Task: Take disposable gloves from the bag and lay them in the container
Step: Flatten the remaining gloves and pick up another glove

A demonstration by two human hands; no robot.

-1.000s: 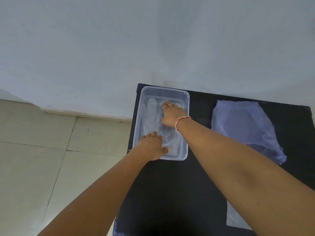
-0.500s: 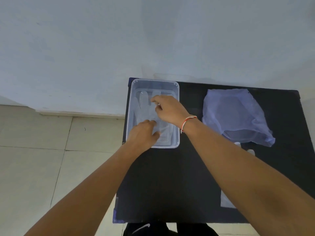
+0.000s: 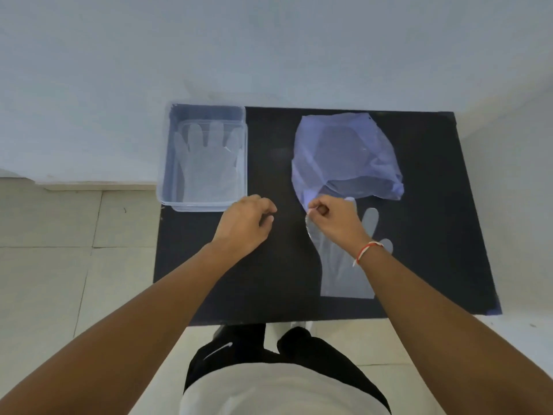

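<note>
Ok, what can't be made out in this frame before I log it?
- Head view: what the bag holds; its cloudy film shows only a dark shape.
- How many gloves lie in the container; clear film could be one layer or several.
- Right hand covers the fingers of the glove on the table; whether its grip pinches glove or bag edge is unclear.
- Left hand: loosely curled, apparently empty.

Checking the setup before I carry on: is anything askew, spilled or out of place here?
Mostly tidy. One glove lies flat in the container. A second glove lies loose on the black table below the bag, with the right hand pinching it. The container also overhangs the table's left edge.
</note>
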